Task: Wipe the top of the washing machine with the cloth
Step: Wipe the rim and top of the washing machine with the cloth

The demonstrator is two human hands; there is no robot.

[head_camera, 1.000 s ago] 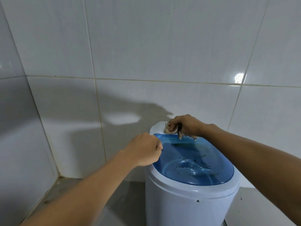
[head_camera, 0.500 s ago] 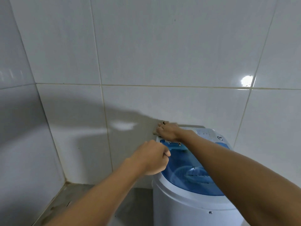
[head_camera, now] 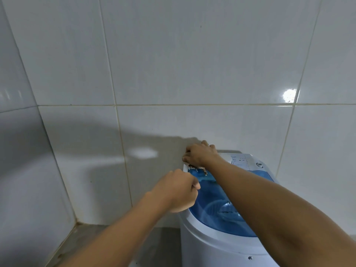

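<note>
Cloth (head_camera: 196, 168): mostly hidden under right hand (head_camera: 200, 154), frayed edge showing
Right fingers: curled, pressing cloth on washing machine (head_camera: 217, 245) back-left corner
Left hand (head_camera: 177, 189): closed fist, contents indiscernible

Washing machine (head_camera: 221, 249) against wall (head_camera: 173, 64); cloth (head_camera: 194, 167) seemingly atop

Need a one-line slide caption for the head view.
Right hand presses the cloth on the washing machine top's back-left corner; left hand fisted by the rim.
</note>
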